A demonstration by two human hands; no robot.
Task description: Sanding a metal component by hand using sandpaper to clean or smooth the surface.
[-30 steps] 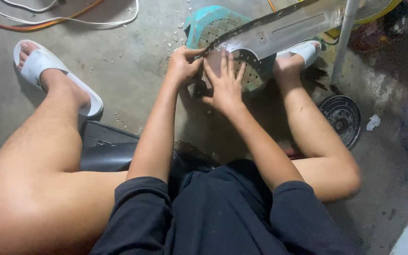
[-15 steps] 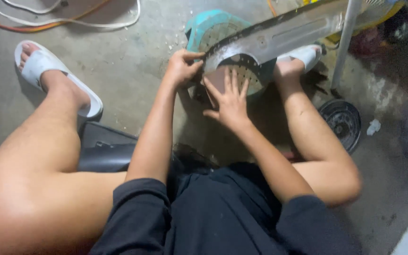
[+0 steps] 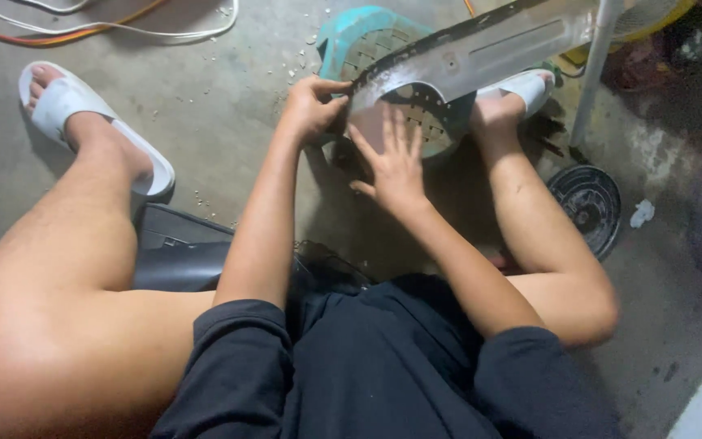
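Pinching the near end of a long, flat metal blade [image 3: 481, 53], the left hand [image 3: 312, 106] has its fingers curled tight around the dull grey edge, low over the concrete floor [image 3: 229, 114]. The blade is broad, slightly curved and scuffed, with a shallow pressed slot along its middle; it slants up and away toward the top right of the view. The right hand [image 3: 396, 167] grasps nothing: its fingers are spread and laid flat just under the blade's near end, against the pale inner face of a teal plastic fan housing [image 3: 359, 36] with a woven-looking grille of small square holes. The housing lies on the floor between the person's feet, which wear white moulded slide sandals [image 3: 71, 106]. The floor is rough, stained and scattered with pale chips. To the right lies a round black ribbed disc [image 3: 591, 203], with a thin white pole [image 3: 591, 77] standing near it. Orange and white cords [image 3: 115, 24] loop along the top left.
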